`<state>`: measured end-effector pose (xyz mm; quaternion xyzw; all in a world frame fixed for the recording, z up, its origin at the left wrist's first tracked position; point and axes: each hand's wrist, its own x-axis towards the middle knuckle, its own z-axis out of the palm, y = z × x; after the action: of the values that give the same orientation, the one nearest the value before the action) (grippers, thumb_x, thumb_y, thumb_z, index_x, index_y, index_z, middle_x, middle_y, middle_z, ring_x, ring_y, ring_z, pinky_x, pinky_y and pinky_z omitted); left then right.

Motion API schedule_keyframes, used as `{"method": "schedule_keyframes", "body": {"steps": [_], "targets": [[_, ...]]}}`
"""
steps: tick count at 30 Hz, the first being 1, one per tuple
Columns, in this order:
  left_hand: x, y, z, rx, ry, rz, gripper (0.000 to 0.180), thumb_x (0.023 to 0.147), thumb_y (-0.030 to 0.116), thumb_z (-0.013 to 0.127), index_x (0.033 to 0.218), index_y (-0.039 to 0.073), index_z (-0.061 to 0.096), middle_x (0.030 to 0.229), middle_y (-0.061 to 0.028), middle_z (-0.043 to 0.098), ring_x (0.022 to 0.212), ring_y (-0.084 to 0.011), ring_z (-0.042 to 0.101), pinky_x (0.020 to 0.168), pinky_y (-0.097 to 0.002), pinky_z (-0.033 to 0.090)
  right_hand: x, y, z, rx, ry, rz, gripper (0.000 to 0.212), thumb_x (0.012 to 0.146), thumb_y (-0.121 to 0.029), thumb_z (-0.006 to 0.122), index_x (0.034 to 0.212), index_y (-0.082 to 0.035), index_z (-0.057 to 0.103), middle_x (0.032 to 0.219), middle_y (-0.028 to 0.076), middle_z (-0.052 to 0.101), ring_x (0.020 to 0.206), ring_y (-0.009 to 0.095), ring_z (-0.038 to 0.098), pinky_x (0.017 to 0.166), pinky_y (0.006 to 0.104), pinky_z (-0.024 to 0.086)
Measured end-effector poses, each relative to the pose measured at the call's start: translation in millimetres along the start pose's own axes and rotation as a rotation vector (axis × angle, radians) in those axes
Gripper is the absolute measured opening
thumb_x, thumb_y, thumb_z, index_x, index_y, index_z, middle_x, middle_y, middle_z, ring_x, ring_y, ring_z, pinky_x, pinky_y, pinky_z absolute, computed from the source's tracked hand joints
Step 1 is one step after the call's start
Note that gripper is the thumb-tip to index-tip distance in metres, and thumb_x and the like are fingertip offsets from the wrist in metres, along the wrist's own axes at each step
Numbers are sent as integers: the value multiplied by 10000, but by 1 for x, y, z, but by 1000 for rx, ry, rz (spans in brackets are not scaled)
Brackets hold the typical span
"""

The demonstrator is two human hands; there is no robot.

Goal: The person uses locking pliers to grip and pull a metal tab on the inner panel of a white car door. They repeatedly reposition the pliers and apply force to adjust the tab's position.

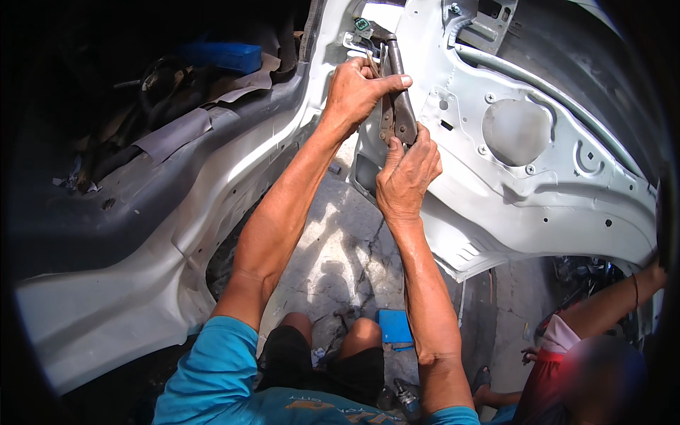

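Observation:
A pair of worn metal locking pliers (398, 106) stands lengthwise in the gap between the car body and the open door. My left hand (352, 93) is closed round its upper part, with the thumb laid across the handle. Down at the riveted end, my right hand (409, 173) pinches the pliers between thumb and fingers. What sits in the jaws, if anything, is hidden by the right fingers. Just above the left hand, a green connector (362, 25) shows by the door pillar.
The white door panel (467, 170) with a large round hole spreads to the right. At left runs the white door sill (191, 234); a blue object (221, 57) lies inside the car. A blue box (395, 326) rests on cracked concrete. Another person (559, 354) is at lower right.

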<state>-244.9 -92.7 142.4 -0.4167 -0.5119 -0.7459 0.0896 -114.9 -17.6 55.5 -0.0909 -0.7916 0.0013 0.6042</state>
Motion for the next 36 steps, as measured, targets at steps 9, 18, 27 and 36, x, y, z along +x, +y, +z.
{"method": "schedule_keyframes", "body": {"steps": [9, 18, 27, 36], "targets": [[15, -7, 4, -353, -21, -14, 451, 775, 233, 908, 975, -43, 612, 771, -93, 665, 608, -123, 684, 537, -231, 583, 0, -1, 1, 12, 3, 1, 530, 1013, -192, 627, 1450, 7, 404, 1185, 160, 525, 1169, 318, 498, 1041, 495, 316], [29, -3, 36, -534, 233, -38, 510, 814, 110, 812, 1137, -84, 467, 803, -88, 602, 553, -99, 614, 488, -263, 624, 0, 8, 5, 17, 46, -78, 502, 1008, -174, 617, 1438, -5, 420, 1141, 136, 540, 1106, 285, 514, 1006, 471, 303], [14, 14, 38, -554, 350, 48, 507, 788, 122, 787, 1108, -67, 442, 847, -128, 564, 593, -126, 585, 466, -298, 568, 0, 11, 4, 24, 41, -87, 465, 1005, -173, 613, 1407, -14, 441, 1152, 141, 557, 1057, 272, 532, 970, 447, 309], [8, 10, 30, -229, 289, 5, 632, 796, 182, 826, 1201, -100, 432, 914, -167, 590, 658, -155, 653, 541, -265, 577, 2, 8, 4, 14, 43, -73, 449, 1007, -180, 610, 1391, -7, 454, 1178, 148, 565, 1056, 280, 532, 969, 443, 312]]}}
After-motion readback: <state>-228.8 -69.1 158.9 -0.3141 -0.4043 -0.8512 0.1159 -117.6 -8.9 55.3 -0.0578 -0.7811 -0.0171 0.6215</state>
